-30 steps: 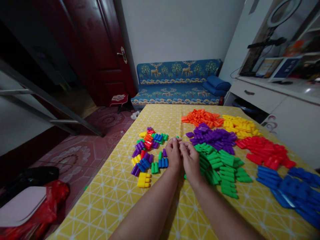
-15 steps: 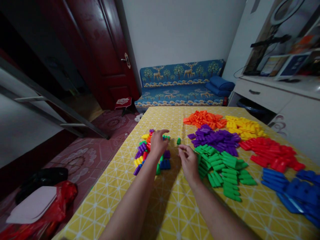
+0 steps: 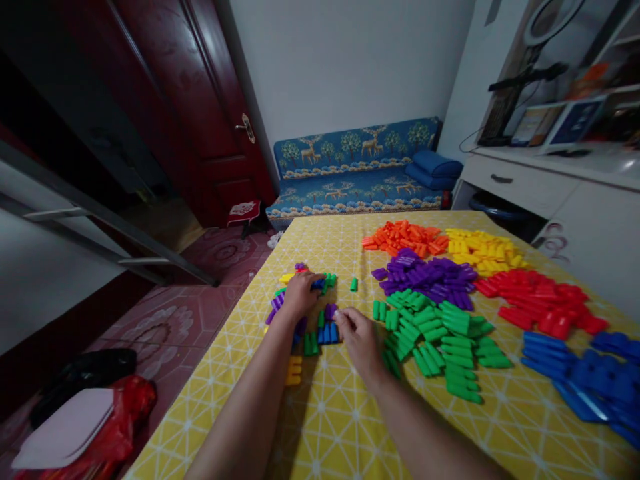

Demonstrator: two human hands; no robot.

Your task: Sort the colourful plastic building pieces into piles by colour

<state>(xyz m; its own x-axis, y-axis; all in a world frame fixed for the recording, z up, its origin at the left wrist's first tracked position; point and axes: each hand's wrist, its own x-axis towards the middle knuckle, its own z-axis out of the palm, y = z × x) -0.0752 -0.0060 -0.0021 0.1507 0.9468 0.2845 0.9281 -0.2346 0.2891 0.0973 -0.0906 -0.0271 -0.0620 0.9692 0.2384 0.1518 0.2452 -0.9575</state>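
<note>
On the yellow patterned tablecloth, my left hand rests over a mixed cluster of coloured plastic pieces, its fingers on a blue piece beside green ones. My right hand has its fingers pinched together next to a purple piece and blue pieces; whatever it may hold is hidden. A single green piece stands apart between the cluster and the piles. Right of my right hand lies a green pile, with a purple pile behind it.
Farther right are orange, yellow, red and blue piles. A blue patterned sofa stands beyond the table, a white cabinet to the right, and a metal ladder to the left.
My right hand has moved left and nearer the cluster's edge. My left hand has shifted left and down onto the pieces. Two green pieces left of the green pile now show.
</note>
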